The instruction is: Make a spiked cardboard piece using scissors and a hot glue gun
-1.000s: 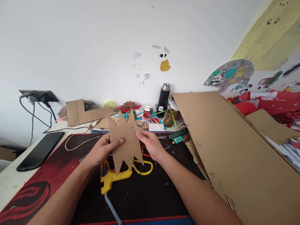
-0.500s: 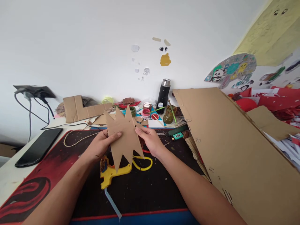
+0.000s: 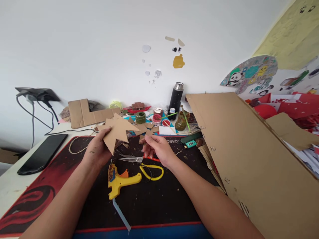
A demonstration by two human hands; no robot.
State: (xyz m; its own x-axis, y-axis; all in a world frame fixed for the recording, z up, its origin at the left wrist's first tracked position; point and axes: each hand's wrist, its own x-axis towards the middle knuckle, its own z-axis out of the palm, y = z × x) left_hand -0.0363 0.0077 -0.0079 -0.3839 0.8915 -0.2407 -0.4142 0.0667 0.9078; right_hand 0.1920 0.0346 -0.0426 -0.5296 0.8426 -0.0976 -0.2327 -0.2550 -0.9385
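Cardboard cutout (image 3: 116,132) pinched in left hand (image 3: 97,152) — spikes leftward, nearly flat — right hand (image 3: 156,149) released

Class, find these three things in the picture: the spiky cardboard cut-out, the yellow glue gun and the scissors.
Cardboard cut-out (image 3: 117,131), head view, on its flat brown face above the left hand's thumb.
Glue gun (image 3: 122,181), head view, on the yellow body.
Scissors (image 3: 152,172), head view, on the yellow handle loop.
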